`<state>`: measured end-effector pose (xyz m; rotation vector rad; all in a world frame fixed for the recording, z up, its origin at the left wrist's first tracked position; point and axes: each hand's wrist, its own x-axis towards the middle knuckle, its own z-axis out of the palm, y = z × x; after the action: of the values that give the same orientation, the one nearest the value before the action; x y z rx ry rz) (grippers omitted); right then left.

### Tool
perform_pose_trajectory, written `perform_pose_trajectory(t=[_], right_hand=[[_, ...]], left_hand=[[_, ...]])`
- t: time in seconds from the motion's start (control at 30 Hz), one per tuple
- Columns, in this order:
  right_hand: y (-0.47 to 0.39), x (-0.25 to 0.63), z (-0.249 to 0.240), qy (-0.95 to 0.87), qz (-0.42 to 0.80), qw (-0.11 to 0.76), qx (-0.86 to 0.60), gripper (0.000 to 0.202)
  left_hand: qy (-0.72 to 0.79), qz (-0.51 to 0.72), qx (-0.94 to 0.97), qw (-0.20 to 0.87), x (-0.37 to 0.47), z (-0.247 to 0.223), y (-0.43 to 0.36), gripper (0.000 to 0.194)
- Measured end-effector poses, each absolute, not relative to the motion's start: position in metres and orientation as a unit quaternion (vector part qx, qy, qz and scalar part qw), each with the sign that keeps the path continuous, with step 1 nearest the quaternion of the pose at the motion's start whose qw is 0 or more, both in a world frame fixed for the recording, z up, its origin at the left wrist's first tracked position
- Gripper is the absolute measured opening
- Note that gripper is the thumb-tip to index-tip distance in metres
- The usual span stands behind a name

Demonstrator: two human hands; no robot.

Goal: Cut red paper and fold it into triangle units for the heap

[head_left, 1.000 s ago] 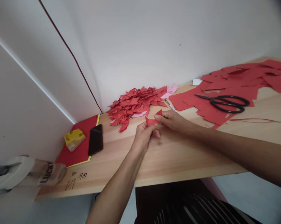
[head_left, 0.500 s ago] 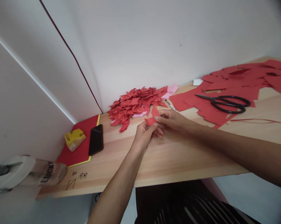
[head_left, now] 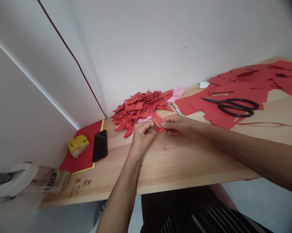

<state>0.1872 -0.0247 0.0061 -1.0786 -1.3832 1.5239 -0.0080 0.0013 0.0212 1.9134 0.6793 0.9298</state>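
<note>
Both forearms (head_left: 124, 187) stretched over the near edge of the worktop (head_left: 177, 166). At the end of the left one, left hand (head_left: 144, 133) curled, with thumb and fingertips at the left side of a small folded red paper (head_left: 159, 122); hard to make out whether pinching or merely steadying. From the other side, right hand (head_left: 175, 124) closed in a pinch, thumb on top of the paper's right edge.

Likely almost weightless, thin and fairly crisp: stiff enough to keep a crease, soft enough to crumple under a hard squeeze. Probably dry rather than slippery, with some risk of tearing at the points. Best taken lightly by the creased edges, between thumb and forefinger pads.

Directly between the fingertips of both hands, tilted; not clear whether touching the worktop or just above.

Just beyond, a pile of folded red pieces (head_left: 140, 108) with some pink among them; right of the pile, a pen (head_left: 176, 109). Farther right, past the right hand, black-handled scissors (head_left: 238, 106) on loose red slips (head_left: 248, 85), spread back near the wall (head_left: 158, 45)
</note>
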Motion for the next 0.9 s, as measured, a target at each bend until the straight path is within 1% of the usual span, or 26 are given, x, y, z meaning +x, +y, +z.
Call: perform_pose_trajectory(t=[0.13,0.23,0.3,0.57,0.73,0.9], right_hand=[[-0.025,0.186,0.008,-0.560,0.586,0.393,-0.435,0.033],[-0.026,0.184,0.010,-0.570,0.571,0.390,-0.443,0.031],[-0.027,0.182,0.011,-0.574,0.561,0.398,-0.445,0.028],[-0.028,0.177,0.010,-0.551,0.566,0.432,-0.435,0.026],[-0.028,0.174,0.009,-0.541,0.558,0.448,-0.442,0.025],[-0.026,0.171,-0.002,-0.542,0.535,0.466,-0.451,0.023]], left_hand=[[0.275,0.372,0.772,0.436,-0.009,0.019,0.003,0.010],[0.281,0.383,0.753,0.455,-0.008,0.017,0.004,0.006],[0.282,0.394,0.732,0.478,-0.007,0.016,0.005,0.006],[0.297,0.402,0.643,0.580,0.000,0.014,0.002,0.022],[0.316,0.434,0.557,0.633,0.005,0.011,-0.003,0.021],[0.324,0.470,0.490,0.659,0.011,0.007,-0.004,0.023]])
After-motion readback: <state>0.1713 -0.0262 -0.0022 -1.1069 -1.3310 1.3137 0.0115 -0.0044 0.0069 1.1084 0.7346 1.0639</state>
